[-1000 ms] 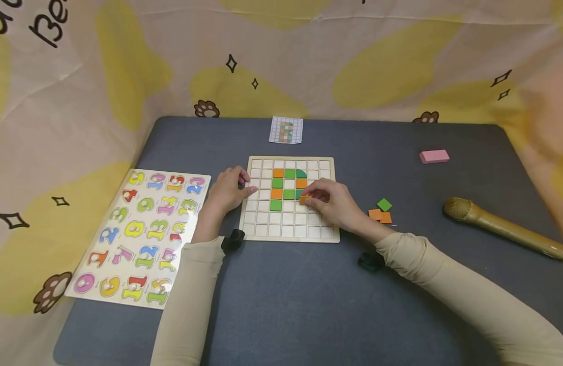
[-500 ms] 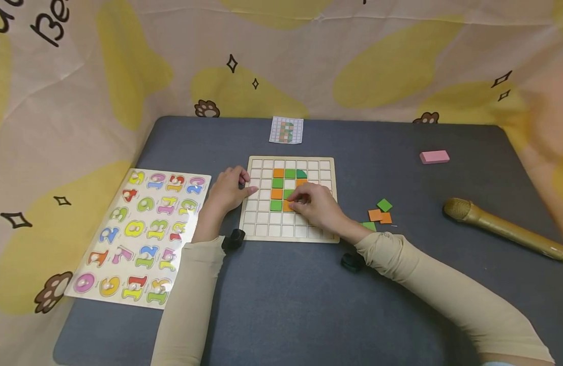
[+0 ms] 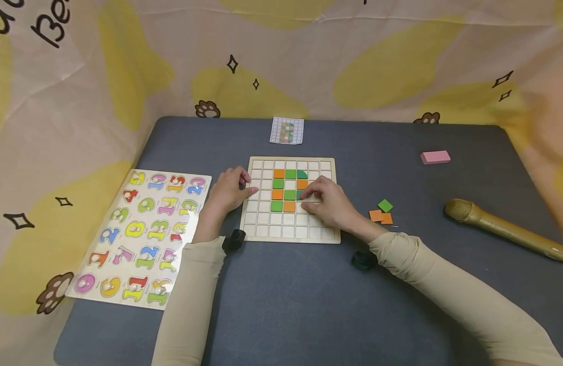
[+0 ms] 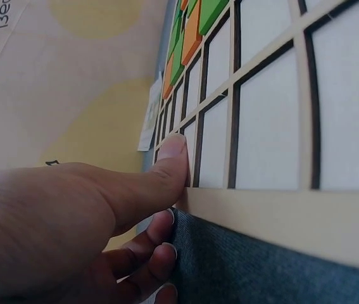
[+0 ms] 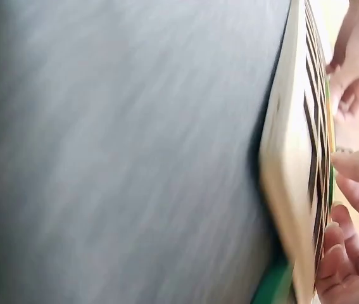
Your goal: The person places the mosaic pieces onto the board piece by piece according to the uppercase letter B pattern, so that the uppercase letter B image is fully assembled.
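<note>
In the middle of the frame I saw the wooden grid board (image 3: 288,232), with coloured tiles (image 3: 277,194) in some cells. At its left edge, the left hand (image 3: 228,189) rested its thumb on the rim — the other fingers were loosely bent. The right hand (image 3: 329,203) was above the right half, thumb and forefinger narrowly apart. Loose orange tiles (image 3: 376,215) lay right of centre.

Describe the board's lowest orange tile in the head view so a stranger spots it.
On the dark table, find the gridded board. The orange tile lies in its lowest visible coloured row. Its neighbours directly left and above are green tiles.
</note>
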